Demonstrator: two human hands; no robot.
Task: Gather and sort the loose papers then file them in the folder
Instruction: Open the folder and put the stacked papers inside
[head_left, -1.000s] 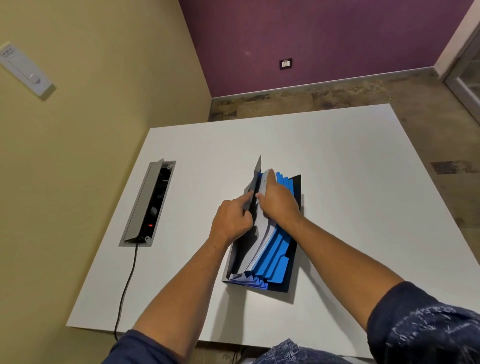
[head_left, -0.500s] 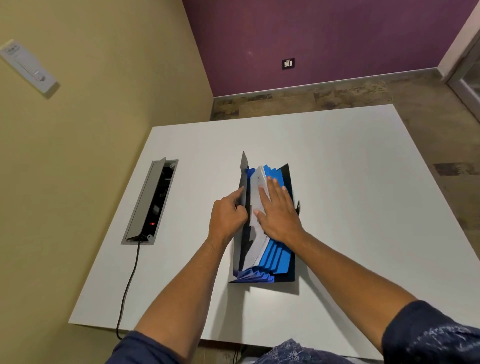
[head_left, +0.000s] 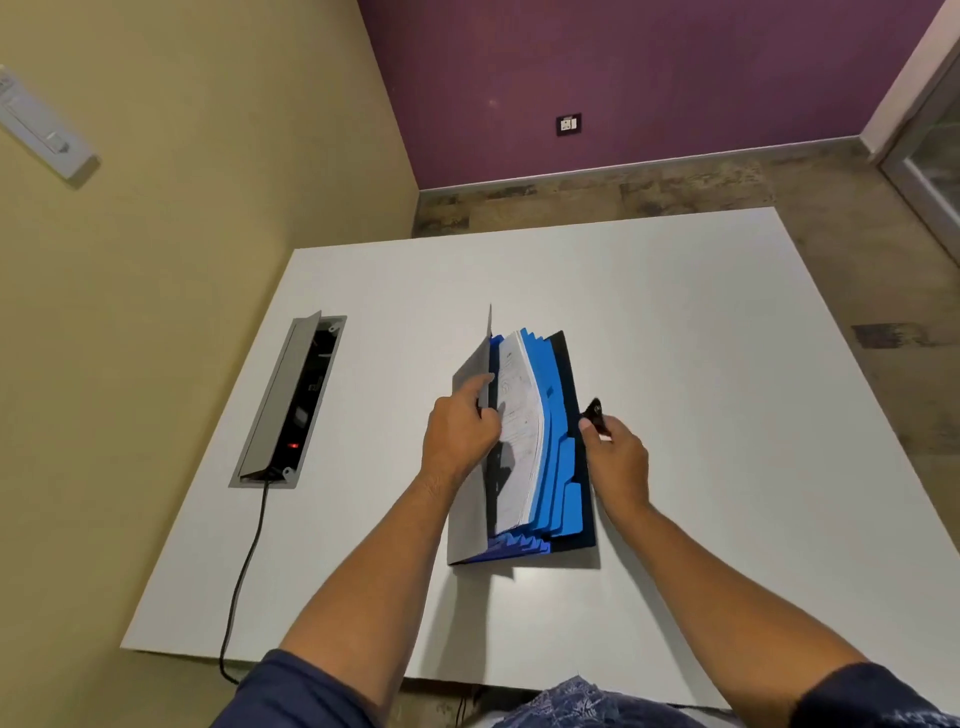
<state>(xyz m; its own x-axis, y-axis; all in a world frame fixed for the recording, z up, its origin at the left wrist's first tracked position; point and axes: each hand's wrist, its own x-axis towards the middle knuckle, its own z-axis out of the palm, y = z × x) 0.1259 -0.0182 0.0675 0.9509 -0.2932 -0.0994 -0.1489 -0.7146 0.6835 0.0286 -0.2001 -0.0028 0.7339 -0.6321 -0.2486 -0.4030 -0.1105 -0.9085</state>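
Observation:
A blue expanding folder with tabbed dividers lies open in the middle of the white table. A stack of white printed papers sits in its front pocket, behind the raised grey front cover. My left hand pinches that cover's edge and holds it upright. My right hand is at the folder's right edge, fingers closed on a small black clasp attached there.
An open grey power socket box is set into the table at the left, with a black cable running off the near edge. A yellow wall stands close on the left. The floor lies beyond the far edge.
My right hand has left the papers and moved to the folder's right edge, closing on the black clasp. My left hand still holds the cover. The papers now sit deeper in the pocket.

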